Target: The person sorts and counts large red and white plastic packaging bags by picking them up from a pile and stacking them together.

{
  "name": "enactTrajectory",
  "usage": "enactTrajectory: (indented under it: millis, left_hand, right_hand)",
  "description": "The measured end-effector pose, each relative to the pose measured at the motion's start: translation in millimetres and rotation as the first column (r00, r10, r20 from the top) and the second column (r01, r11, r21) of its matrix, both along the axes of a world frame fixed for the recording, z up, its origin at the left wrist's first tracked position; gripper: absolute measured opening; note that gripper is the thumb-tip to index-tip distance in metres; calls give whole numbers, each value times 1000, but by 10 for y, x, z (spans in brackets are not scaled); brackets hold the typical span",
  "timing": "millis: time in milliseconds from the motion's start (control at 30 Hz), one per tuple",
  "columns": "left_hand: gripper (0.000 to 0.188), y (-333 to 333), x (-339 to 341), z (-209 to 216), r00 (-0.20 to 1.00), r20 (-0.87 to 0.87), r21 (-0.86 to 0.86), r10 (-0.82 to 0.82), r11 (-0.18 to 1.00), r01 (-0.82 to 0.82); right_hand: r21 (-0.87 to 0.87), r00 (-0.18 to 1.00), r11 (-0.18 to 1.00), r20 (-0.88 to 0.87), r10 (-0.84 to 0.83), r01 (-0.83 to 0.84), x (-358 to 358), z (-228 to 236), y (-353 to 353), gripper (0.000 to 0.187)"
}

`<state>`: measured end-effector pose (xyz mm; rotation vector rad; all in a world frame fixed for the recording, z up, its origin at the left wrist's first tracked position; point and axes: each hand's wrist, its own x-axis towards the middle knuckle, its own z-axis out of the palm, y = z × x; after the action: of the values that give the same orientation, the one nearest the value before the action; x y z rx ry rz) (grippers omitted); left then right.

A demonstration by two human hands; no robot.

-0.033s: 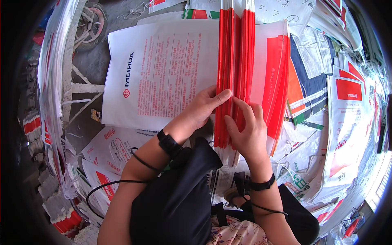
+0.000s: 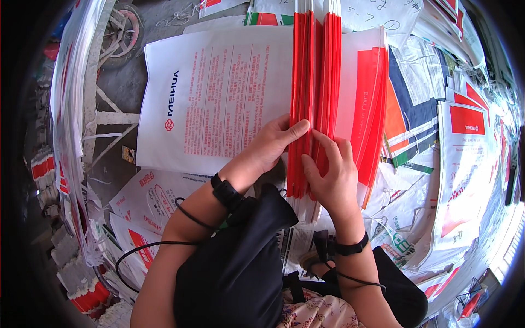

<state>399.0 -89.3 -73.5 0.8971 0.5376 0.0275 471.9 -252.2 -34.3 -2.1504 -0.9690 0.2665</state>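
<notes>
Two thick bundles of folded red-and-white printed bags stand side by side in front of me, the left bundle (image 2: 302, 82) and the right bundle (image 2: 330, 71), with their red folded edges up. My left hand (image 2: 273, 143) grips the left bundle, thumb lying over its edges; its other fingers are mostly hidden. My right hand (image 2: 334, 177) is closed, with thumb and bent index finger against the red edges around the groove between the bundles. A broad white printed bag panel (image 2: 219, 98) spreads to the left, and a red-edged bag panel (image 2: 369, 109) slopes away on the right.
More printed bags (image 2: 465, 164) lie in piles at the right. A metal frame (image 2: 117, 117) and a wheel (image 2: 128, 33) stand at the left. Bundled bags (image 2: 90, 295) sit at the lower left. A black cable (image 2: 136, 249) loops by my left arm.
</notes>
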Motion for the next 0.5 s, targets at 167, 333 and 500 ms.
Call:
enactTrajectory:
  millis: [167, 333, 500]
  left_hand:
    - [49, 8, -5, -4, 1000, -22, -4, 8, 1000, -8]
    - [43, -2, 1, -9, 1000, -4, 17, -24, 1000, 24]
    - [47, -21, 20, 5, 1000, -2, 29, 11, 1000, -11]
  right_hand:
    - [34, 992, 998, -114, -57, 61, 2, 39, -9, 54]
    - [-28, 994, 998, -88, -59, 57, 13, -28, -34, 58]
    - [11, 999, 999, -29, -31, 32, 3, -1, -2, 53]
